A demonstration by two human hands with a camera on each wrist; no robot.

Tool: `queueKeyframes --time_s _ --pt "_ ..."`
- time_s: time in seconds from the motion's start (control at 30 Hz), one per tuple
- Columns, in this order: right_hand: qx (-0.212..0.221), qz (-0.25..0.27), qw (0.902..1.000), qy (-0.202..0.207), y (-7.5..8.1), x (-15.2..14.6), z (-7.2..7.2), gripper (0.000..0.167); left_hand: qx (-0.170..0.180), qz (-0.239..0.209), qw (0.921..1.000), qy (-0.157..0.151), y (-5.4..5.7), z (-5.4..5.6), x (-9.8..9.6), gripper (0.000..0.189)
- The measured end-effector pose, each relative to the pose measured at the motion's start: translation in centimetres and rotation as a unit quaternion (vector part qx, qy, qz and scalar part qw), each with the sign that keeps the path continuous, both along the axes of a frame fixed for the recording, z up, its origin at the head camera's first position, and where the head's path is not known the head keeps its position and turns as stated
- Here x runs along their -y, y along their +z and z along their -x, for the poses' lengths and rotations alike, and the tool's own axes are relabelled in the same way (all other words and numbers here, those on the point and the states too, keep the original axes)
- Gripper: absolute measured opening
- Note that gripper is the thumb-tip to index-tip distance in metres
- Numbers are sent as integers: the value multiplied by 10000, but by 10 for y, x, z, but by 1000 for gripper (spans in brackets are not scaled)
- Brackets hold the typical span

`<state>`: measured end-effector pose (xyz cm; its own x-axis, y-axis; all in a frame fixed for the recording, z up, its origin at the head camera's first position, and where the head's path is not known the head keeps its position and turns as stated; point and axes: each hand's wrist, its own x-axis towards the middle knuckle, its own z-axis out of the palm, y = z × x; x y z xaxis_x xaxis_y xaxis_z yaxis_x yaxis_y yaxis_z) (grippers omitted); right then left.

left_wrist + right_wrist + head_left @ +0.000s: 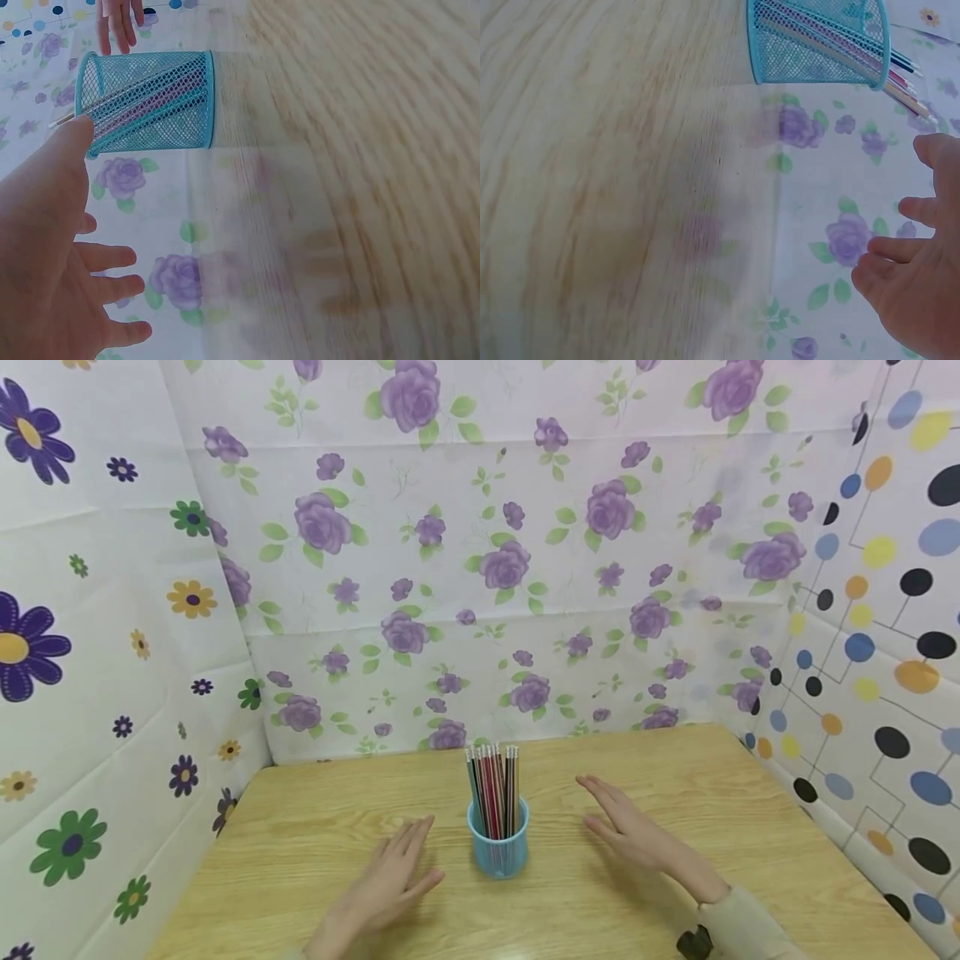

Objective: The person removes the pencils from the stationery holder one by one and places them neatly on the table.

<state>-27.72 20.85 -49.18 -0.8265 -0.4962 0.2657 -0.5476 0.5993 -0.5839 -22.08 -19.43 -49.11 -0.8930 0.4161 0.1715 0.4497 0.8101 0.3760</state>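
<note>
A light-blue mesh pencil cup (pixel 500 856) stands upright on the wooden table. Several pencils (pixel 492 789) lean in it, their silver ends up, with red, black, teal and tan barrels. My left hand (pixel 390 877) is to the left of the cup, apart from it, with fingers extended and nothing held. On the other side my right hand (pixel 633 835) also holds nothing, its fingers stretched toward the back of the table. In the left wrist view the left thumb overlaps the rim of the mesh cup (pixel 150 101). The right wrist view shows the cup (pixel 821 45) beyond the right hand (pixel 915 277).
The wood-grain table (pixel 315 810) reaches back to a cloth with purple roses (pixel 506 564). A flower-patterned cloth (pixel 112 693) hangs at the left and a dotted cloth (pixel 855 693) at the right. A dark object (pixel 695 942) sits by the right sleeve (pixel 750 927).
</note>
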Motion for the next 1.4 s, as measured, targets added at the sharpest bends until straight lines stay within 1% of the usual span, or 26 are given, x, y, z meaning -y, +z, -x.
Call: queueKeyframes --time_s 0.17,0.33,0.43,0.53,0.63,0.73,0.83,0.93,1.0,1.1,1.17,1.2,1.27,1.37,1.4 --pt "-42 92 9999 52 0 2 2 58 172 -274 9995 66 0 1 -6 75" --pt "-40 252 9997 48 -3 5 7 58 379 -590 9975 58 -1 3 -9 77" --pt "-121 534 9985 61 -4 7 9 56 550 -765 9955 41 -4 4 -10 78" --pt "-207 959 9951 89 -4 10 11 52 792 -1084 9909 42 -6 6 -11 79" --pt "-144 1396 9901 41 -3 13 14 48 1003 -1457 9842 40 -8 8 -12 79" --pt "81 1709 9853 -31 -1 17 16 46 1078 -1753 9786 33 -10 10 -14 78" --pt "426 1974 9793 -104 -1 20 17 44 1080 -2051 9728 7 -11 12 -16 75" --pt "818 2234 9712 -104 0 23 18 44 1106 -2395 9646 -26 -11 14 -20 71" --pt "1132 2456 9627 -72 1 26 17 45 1147 -2644 9576 -22 -12 15 -22 69" --pt "1572 2738 9489 7 4 30 17 48 1257 -3052 9440 -26 -12 16 -26 67" --pt "1866 2853 9401 58 6 34 18 51 1370 -3289 9344 -38 -11 17 -28 67" --pt "1978 2871 9372 84 7 35 18 52 1431 -3394 9297 -62 -10 17 -30 67" --pt "2138 2830 9349 117 8 39 19 53 1556 -3578 9207 -118 -9 18 -32 67" --pt "2318 2753 9329 79 9 44 21 51 1754 -3875 9048 -221 -7 19 -35 70" --pt "2341 2736 9329 37 9 46 22 51 1834 -3985 8983 -248 -7 20 -36 71"
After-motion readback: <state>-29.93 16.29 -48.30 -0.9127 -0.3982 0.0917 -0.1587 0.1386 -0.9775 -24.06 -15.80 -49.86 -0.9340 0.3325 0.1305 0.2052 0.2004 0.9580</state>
